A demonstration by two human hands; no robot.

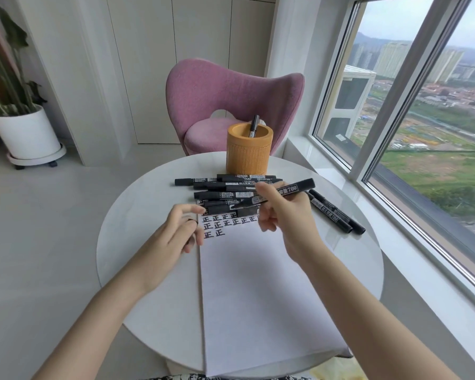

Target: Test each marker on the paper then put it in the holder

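Two bare arms reach over the sheet of paper (258, 292) on the round white table (137, 242). The left hand (173, 231) rests at the paper's left edge, fingers loosely curled round something small and dark — whether it grips it I cannot tell. The right hand (283, 218) pinches a black marker (283, 193), lifted above three rows of inked characters (225, 223). Beyond lies a heap of black markers (225, 187), with two more (335, 212) off to the right. Farther back stands the orange holder (248, 152) — one marker (254, 126) upright inside
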